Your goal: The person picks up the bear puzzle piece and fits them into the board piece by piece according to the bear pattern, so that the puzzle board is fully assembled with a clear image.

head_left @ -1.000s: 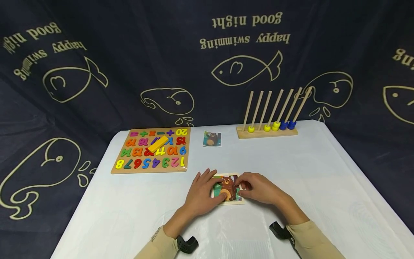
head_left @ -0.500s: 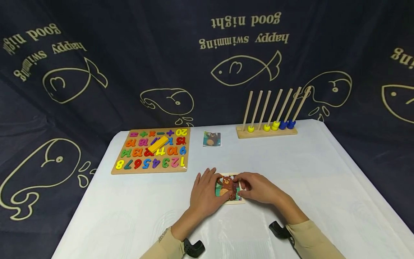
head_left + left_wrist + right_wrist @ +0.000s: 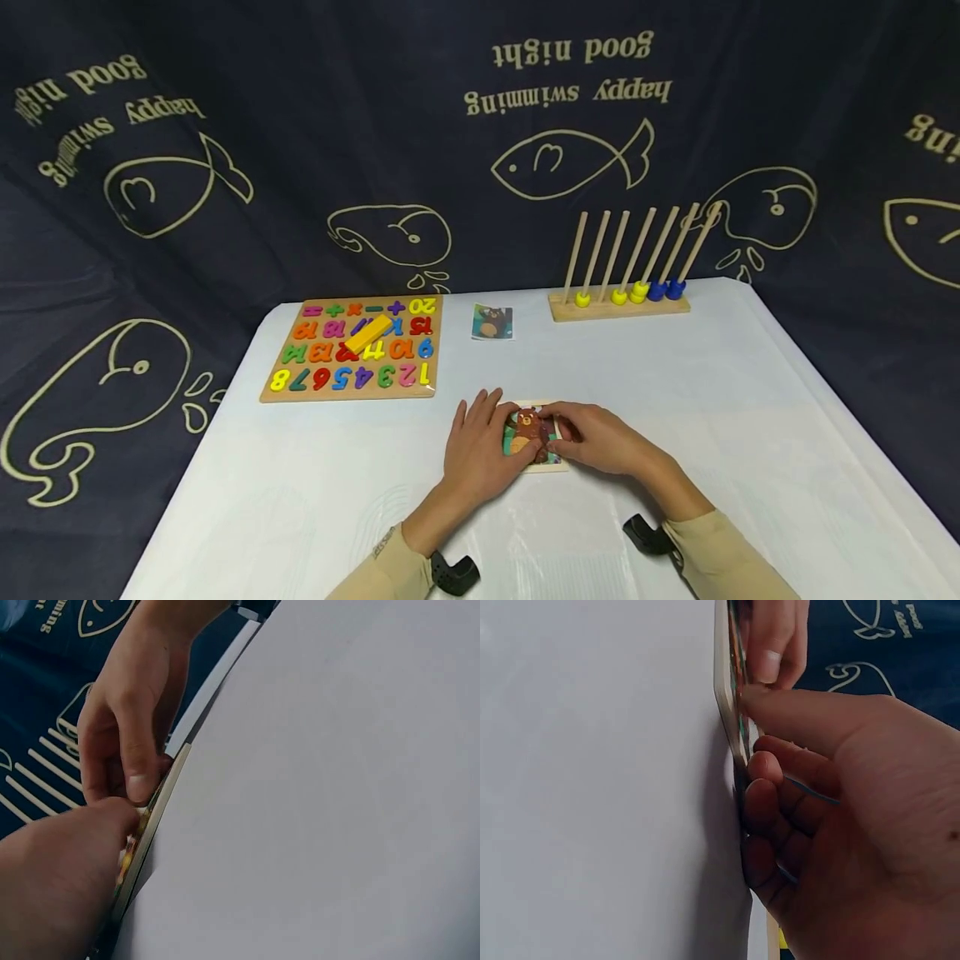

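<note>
A small wooden bear jigsaw puzzle (image 3: 528, 423) with a pale frame lies flat on the white table, between both hands. My left hand (image 3: 478, 450) rests along its left side, fingers stretched out, with the thumb laid across the lower part of the bear and the index finger near the top edge. From the right, my right hand (image 3: 598, 437) holds the puzzle's right part between a bent index finger and the thumb. In the right wrist view its other fingers (image 3: 762, 799) curl in beside the frame (image 3: 724, 682). Both hands hide parts of the picture.
A bear picture card (image 3: 492, 322) lies beyond the puzzle. At the back left is a wooden number board (image 3: 272, 392) with a yellow block (image 3: 368, 334) across it. A peg stand (image 3: 619, 312) with yellow and blue beads stands at the back right, before a dark printed curtain (image 3: 420, 100).
My left hand has shifted right, its thumb sliding further across the bear. The right index finger has moved slightly left and up along the puzzle; the right thumb has edged left.
</note>
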Demonstrator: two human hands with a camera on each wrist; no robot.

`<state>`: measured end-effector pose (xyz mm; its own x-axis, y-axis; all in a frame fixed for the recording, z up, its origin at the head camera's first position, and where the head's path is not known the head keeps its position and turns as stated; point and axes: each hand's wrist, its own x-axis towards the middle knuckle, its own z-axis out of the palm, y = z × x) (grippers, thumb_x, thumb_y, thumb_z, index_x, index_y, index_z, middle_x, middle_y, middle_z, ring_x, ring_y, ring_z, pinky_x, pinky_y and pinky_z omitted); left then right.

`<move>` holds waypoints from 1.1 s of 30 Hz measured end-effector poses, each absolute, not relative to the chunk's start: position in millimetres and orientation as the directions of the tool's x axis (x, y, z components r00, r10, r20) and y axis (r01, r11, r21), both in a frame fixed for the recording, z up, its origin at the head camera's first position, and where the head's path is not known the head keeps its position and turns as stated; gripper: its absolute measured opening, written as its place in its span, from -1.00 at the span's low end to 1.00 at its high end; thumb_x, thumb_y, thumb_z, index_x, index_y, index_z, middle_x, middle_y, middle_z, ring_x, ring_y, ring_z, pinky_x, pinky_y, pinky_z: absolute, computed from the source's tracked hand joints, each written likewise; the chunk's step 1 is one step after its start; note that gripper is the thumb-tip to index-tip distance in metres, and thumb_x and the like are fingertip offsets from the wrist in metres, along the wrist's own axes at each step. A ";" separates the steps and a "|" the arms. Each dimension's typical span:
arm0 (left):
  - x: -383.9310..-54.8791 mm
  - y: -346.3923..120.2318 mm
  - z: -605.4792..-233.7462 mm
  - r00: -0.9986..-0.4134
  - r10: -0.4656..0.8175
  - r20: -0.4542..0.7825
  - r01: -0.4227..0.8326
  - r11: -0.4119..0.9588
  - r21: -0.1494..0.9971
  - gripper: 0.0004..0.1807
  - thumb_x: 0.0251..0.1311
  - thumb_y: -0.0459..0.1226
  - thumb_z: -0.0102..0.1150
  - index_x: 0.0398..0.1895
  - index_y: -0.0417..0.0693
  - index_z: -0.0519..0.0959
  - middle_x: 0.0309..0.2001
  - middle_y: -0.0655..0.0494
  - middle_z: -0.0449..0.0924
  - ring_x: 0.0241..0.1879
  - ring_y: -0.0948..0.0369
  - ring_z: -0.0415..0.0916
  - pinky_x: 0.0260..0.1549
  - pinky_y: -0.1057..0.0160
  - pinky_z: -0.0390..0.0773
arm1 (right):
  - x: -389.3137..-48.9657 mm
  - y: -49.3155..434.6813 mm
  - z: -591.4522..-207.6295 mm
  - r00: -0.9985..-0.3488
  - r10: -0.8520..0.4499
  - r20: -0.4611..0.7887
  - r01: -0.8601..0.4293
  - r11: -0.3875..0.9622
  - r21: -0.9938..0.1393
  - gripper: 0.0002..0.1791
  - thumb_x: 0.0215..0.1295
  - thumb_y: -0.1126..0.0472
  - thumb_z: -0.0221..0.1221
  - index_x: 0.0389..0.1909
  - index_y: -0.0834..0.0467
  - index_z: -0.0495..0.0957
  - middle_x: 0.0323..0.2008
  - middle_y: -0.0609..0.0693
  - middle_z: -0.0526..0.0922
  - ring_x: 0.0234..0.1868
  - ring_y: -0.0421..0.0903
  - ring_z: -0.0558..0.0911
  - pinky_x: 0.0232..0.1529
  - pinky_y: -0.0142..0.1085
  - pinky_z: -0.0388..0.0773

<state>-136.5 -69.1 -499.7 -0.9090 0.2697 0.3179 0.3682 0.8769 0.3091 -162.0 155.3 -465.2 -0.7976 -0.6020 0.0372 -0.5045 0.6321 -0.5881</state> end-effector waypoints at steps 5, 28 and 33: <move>-136.3 -68.8 -499.6 -0.908 0.276 0.315 0.367 0.886 0.283 -0.30 0.07 0.38 -0.01 0.13 0.17 0.50 0.33 0.01 0.31 0.38 0.00 0.12 0.32 -0.14 0.04 | -159.3 153.0 -465.0 -0.807 -0.588 0.053 -0.516 0.659 -0.547 -0.44 0.21 0.07 0.31 0.22 0.08 0.46 0.00 -0.10 0.58 -0.13 -0.20 0.51 -0.08 -0.16 0.48; -137.7 -77.0 -497.4 -0.891 0.321 0.321 0.427 0.833 0.351 -0.59 0.32 -0.01 0.02 0.17 0.12 0.55 0.34 -0.03 0.32 0.37 -0.02 0.14 0.32 -0.17 0.03 | -156.6 143.4 -474.8 -0.838 -0.537 0.101 -0.517 0.720 -0.462 -0.42 0.34 0.05 0.17 0.32 0.17 0.37 0.11 0.06 0.56 0.08 0.02 0.56 0.07 -0.03 0.48; -138.0 -77.0 -497.3 -0.878 0.343 0.335 0.447 0.836 0.318 -0.58 0.32 0.00 0.03 0.16 0.11 0.57 0.31 -0.01 0.36 0.35 -0.04 0.17 0.29 -0.20 0.07 | -157.0 142.9 -475.8 -0.845 -0.523 0.108 -0.509 0.728 -0.459 -0.49 0.39 0.12 0.12 0.32 0.17 0.38 0.07 0.05 0.58 0.03 -0.01 0.59 0.03 -0.05 0.51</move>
<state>-138.0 -77.0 -497.3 -0.8778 0.3426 0.3348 0.4474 0.8360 0.3178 -157.0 142.9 -475.8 -0.8454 -0.5231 0.1080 -0.5091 0.7281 -0.4589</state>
